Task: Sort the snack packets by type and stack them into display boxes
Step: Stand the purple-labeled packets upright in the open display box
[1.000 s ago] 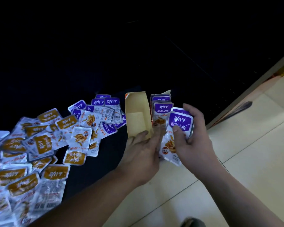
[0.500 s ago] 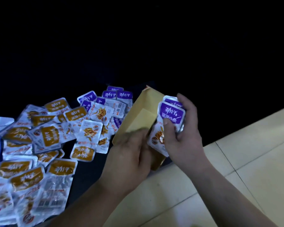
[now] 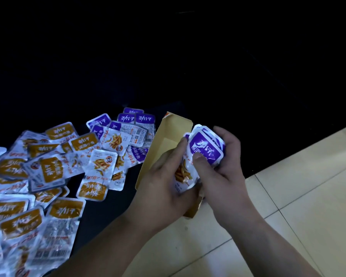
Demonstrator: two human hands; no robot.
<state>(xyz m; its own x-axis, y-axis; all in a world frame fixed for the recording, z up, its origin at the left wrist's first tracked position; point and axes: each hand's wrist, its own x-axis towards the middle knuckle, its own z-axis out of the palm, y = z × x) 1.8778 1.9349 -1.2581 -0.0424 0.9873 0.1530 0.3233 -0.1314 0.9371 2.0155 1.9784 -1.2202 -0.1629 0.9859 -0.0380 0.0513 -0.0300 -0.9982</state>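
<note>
The stack of purple packets (image 3: 205,149) lies over the right side of the tan display box (image 3: 166,136), long axis slanting from near-left to far-right, purple label end pointing away from the person. The box's long axis also runs away from them, open inside facing up. The right hand (image 3: 228,168) clamps the stack, thumb on the label, fingers wrapped behind. The left hand (image 3: 164,188), back upward, cups the stack's left edge with curved fingers

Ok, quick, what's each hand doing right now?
Left hand: on the cardboard box, fingers touching the purple packets; grip cannot be told.
Right hand: holding the purple packets in a stack.
</note>
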